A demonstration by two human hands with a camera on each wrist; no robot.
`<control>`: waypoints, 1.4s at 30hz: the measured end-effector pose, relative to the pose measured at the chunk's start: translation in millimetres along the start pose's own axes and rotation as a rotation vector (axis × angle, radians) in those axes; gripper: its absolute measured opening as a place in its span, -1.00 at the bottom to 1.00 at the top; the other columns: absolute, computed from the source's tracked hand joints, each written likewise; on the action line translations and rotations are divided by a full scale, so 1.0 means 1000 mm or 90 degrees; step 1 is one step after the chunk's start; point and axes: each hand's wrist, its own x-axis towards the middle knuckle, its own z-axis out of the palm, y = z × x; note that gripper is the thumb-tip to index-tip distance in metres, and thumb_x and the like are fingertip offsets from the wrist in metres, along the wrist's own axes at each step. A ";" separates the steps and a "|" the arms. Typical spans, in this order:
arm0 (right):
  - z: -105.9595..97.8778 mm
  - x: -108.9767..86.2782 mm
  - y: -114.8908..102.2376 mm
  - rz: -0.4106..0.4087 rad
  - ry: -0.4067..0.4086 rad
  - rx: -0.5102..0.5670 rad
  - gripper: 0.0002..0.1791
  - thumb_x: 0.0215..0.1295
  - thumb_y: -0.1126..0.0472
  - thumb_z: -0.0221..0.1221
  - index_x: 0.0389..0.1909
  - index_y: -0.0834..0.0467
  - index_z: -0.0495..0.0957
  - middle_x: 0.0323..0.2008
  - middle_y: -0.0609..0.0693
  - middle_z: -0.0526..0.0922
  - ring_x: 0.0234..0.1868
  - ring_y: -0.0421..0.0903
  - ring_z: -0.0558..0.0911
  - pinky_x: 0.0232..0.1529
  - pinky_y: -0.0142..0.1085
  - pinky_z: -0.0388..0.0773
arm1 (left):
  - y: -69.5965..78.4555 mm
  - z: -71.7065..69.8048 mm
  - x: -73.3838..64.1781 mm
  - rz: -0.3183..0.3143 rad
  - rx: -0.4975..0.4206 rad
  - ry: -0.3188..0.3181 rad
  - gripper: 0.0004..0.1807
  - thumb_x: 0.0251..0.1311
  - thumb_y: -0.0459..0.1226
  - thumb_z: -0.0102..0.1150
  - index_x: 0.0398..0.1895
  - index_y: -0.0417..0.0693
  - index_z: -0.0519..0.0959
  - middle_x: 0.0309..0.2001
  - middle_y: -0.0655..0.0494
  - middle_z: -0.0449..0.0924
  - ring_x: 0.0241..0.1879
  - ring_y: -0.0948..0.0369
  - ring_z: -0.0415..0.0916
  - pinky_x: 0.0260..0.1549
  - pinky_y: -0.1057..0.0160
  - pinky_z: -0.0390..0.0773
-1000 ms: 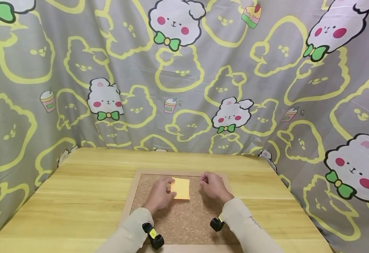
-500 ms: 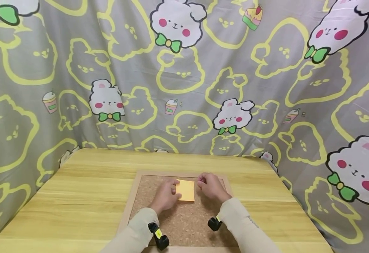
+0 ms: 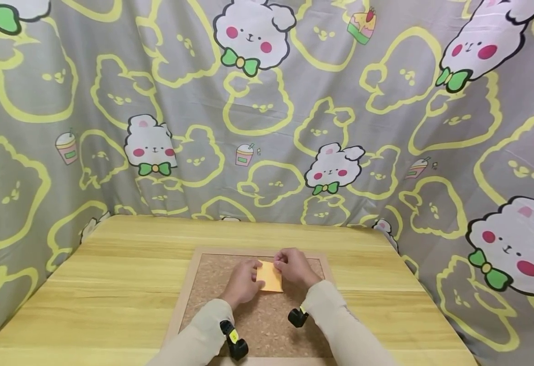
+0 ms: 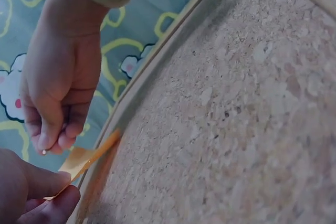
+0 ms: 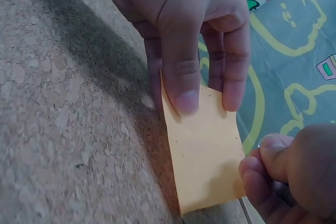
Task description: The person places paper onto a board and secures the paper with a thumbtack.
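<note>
My left hand (image 3: 241, 282) pinches an orange-yellow sticky note (image 3: 269, 279) by its left edge, thumb on the near face. Small dark specks dot the sheet's edges in the right wrist view. It stands tilted over the upper part of a wood-framed cork board (image 3: 267, 325). At the note's upper right corner is my right hand (image 3: 294, 267), its thumb and forefinger pinching a tiny pale-tipped, pin-like thing (image 4: 44, 152). Most of that small thing is hidden by the fingertips. In the right wrist view the right fingers (image 5: 252, 169) overlap the note's edge.
The board lies on a yellow wood-grain table (image 3: 125, 284). A grey curtain (image 3: 267, 147) with cartoon rabbits hangs around the back and sides. Each beige sleeve carries a black wrist camera, one on the left (image 3: 235, 341) and one on the right (image 3: 298, 317).
The left hand has shifted the note rightward over the board. The right hand has come leftward to the note's upper right corner, still pinching the tiny thing.
</note>
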 end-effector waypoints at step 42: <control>0.021 0.022 0.006 0.093 -0.024 -0.074 -0.81 0.17 0.46 0.24 -0.61 0.25 0.57 -0.63 -0.03 0.49 -0.63 -0.15 0.39 -0.64 -0.41 0.33 | -0.012 0.002 0.010 -0.026 0.044 -0.058 -0.57 -0.06 -0.44 0.46 -0.07 -0.34 0.55 -0.35 0.07 0.46 -0.36 0.21 0.37 -0.38 0.25 0.45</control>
